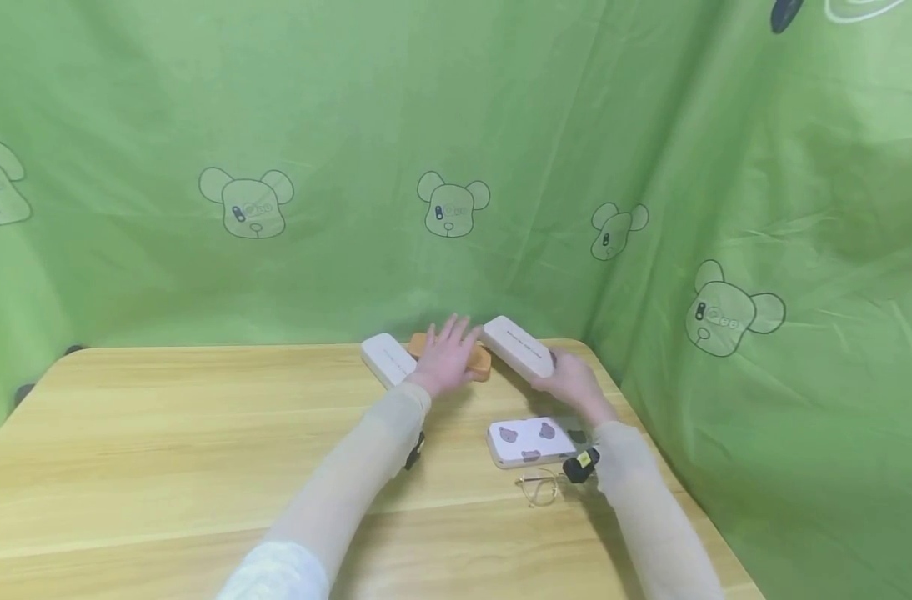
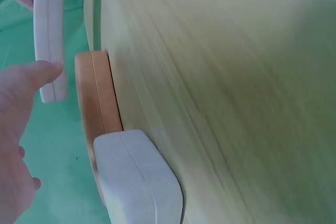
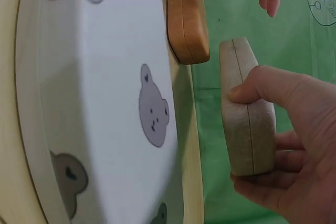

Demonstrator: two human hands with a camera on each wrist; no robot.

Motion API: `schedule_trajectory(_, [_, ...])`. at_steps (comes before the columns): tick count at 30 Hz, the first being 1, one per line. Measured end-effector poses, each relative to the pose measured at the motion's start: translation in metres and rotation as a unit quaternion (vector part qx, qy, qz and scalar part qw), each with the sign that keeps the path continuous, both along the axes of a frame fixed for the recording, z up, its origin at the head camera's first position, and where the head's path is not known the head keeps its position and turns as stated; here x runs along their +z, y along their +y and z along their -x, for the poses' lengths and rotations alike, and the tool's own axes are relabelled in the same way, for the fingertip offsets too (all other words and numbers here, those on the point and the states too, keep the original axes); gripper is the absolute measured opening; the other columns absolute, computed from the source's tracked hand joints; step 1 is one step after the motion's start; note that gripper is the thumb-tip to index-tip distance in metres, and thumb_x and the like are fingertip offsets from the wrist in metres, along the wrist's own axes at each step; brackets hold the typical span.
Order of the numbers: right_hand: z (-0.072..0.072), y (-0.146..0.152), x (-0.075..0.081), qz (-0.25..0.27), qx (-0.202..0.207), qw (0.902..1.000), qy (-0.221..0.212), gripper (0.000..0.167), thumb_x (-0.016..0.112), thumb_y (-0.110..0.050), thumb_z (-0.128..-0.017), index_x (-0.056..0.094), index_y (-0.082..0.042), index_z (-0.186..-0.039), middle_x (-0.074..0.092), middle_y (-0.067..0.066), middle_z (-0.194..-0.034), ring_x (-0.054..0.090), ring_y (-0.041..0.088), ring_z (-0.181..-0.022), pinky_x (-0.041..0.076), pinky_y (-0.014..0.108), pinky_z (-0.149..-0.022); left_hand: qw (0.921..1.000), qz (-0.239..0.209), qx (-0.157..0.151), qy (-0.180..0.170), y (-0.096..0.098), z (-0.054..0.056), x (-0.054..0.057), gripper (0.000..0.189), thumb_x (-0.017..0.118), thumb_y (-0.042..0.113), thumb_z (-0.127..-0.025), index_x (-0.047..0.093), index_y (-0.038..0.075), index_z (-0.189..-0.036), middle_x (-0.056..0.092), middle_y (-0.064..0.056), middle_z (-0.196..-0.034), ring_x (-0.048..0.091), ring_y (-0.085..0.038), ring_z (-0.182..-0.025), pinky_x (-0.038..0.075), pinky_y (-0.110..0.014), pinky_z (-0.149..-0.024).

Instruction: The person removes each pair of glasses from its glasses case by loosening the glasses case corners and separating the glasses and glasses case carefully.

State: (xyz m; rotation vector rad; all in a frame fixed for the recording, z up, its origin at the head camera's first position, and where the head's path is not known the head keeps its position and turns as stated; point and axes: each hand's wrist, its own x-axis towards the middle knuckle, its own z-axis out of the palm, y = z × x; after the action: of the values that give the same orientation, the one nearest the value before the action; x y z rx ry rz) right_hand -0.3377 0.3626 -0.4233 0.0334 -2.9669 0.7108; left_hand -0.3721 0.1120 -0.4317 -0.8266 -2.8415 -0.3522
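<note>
My right hand (image 1: 576,385) grips one end of a cream eyeglass case (image 1: 518,346) with small print on its lid, holding it above the table at the back right. In the right wrist view the thumb lies on the seam side of that case (image 3: 244,129), with the fingers around the opposite side. My left hand (image 1: 444,365), fingers spread, is over an orange eyeglass case (image 1: 481,363); whether it touches is unclear. Against the orange case, a white eyeglass case (image 1: 385,357) lies to its left. In the left wrist view the left thumb (image 2: 44,73) overlaps the held case.
A white case with brown bear heads (image 1: 529,442) lies nearer, below the right hand. Thin-framed glasses (image 1: 540,487) rest in front of it, partly behind the right wrist's camera. A green bear-print curtain (image 1: 351,250) hangs behind and right of the wooden table (image 1: 201,450).
</note>
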Motion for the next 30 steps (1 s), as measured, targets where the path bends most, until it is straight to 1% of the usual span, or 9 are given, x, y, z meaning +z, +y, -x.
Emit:
schedule_trajectory(4, [0.000,0.003,0.000,-0.004,0.016,0.9998,0.013,0.076,0.077,-0.022,-0.069,0.049,0.001,-0.136,0.065,0.021,-0.119,0.062,0.036,-0.103,0.050,0.053,-0.096,1.0000,-0.006,0.004,0.003,-0.003,0.003,-0.001,0.099,0.071,0.050,-0.082,0.014,0.021,-0.157,0.013,-0.011,-0.165,0.008,-0.033,-0.153,0.014,-0.061,-0.121])
schedule_trajectory(8, [-0.001,0.003,0.001,-0.010,0.040,0.9989,0.025,0.083,0.078,-0.022,-0.069,0.044,0.000,-0.142,0.062,0.023,-0.127,0.060,0.038,-0.111,0.047,0.056,-0.101,0.9999,-0.010,0.012,0.000,-0.007,0.004,-0.001,0.101,0.072,0.051,-0.080,0.013,0.022,-0.157,0.012,-0.010,-0.165,0.005,-0.032,-0.153,0.014,-0.062,-0.121])
schedule_trajectory(11, [-0.005,0.001,0.004,-0.021,0.060,0.9974,0.035,0.084,0.079,-0.022,-0.069,0.044,0.001,-0.142,0.061,0.024,-0.129,0.059,0.040,-0.113,0.045,0.057,-0.103,0.9998,-0.007,0.020,-0.003,-0.008,0.005,0.000,0.103,0.072,0.054,-0.079,0.012,0.023,-0.157,0.010,-0.010,-0.165,0.004,-0.033,-0.153,0.013,-0.062,-0.121])
schedule_trajectory(14, [-0.009,0.001,0.005,-0.035,0.080,0.9954,0.041,0.084,0.080,-0.021,-0.068,0.046,0.000,-0.141,0.062,0.023,-0.128,0.060,0.039,-0.113,0.046,0.055,-0.102,0.9997,-0.005,0.024,-0.003,-0.009,0.003,0.001,0.104,0.071,0.057,-0.078,0.013,0.023,-0.157,0.010,-0.010,-0.165,0.005,-0.033,-0.153,0.012,-0.062,-0.121])
schedule_trajectory(17, [-0.011,0.002,0.006,-0.040,0.097,0.9936,0.044,0.084,0.081,-0.019,-0.067,0.046,-0.001,-0.141,0.062,0.022,-0.128,0.060,0.037,-0.111,0.047,0.055,-0.101,0.9997,-0.006,0.023,-0.004,-0.009,0.002,0.002,0.104,0.072,0.056,-0.078,0.014,0.023,-0.157,0.011,-0.010,-0.165,0.004,-0.034,-0.153,0.009,-0.062,-0.121])
schedule_trajectory(20, [-0.013,0.000,0.007,-0.034,0.109,0.9928,0.036,0.086,0.082,-0.016,-0.067,0.044,-0.001,-0.143,0.060,0.023,-0.131,0.059,0.038,-0.114,0.045,0.056,-0.103,0.9998,-0.005,0.020,-0.004,-0.009,0.002,0.002,0.102,0.073,0.051,-0.079,0.014,0.023,-0.157,0.012,-0.009,-0.165,0.003,-0.033,-0.153,0.005,-0.061,-0.120])
schedule_trajectory(23, [-0.016,-0.002,0.010,-0.033,0.119,0.9919,0.031,0.087,0.082,-0.016,-0.067,0.044,-0.002,-0.144,0.059,0.022,-0.133,0.057,0.039,-0.117,0.044,0.057,-0.104,0.9998,-0.003,0.019,-0.001,-0.008,0.001,0.002,0.101,0.073,0.051,-0.079,0.015,0.023,-0.157,0.013,-0.008,-0.165,0.003,-0.033,-0.153,0.004,-0.061,-0.120])
schedule_trajectory(27, [-0.019,-0.005,0.013,-0.036,0.134,0.9897,0.033,0.087,0.082,-0.017,-0.068,0.043,-0.003,-0.144,0.057,0.023,-0.135,0.057,0.040,-0.119,0.045,0.058,-0.104,0.9998,0.000,0.016,0.006,-0.008,0.001,0.001,0.101,0.074,0.052,-0.079,0.016,0.023,-0.157,0.014,-0.007,-0.165,0.002,-0.032,-0.154,0.007,-0.061,-0.121])
schedule_trajectory(30, [-0.020,-0.005,0.014,-0.040,0.147,0.9876,0.036,0.086,0.081,-0.017,-0.068,0.043,-0.002,-0.144,0.057,0.023,-0.135,0.057,0.040,-0.120,0.045,0.057,-0.104,0.9999,0.002,0.011,0.011,-0.009,-0.001,-0.001,0.100,0.074,0.053,-0.077,0.021,0.021,-0.155,0.015,-0.006,-0.165,0.003,-0.032,-0.154,0.008,-0.062,-0.121])
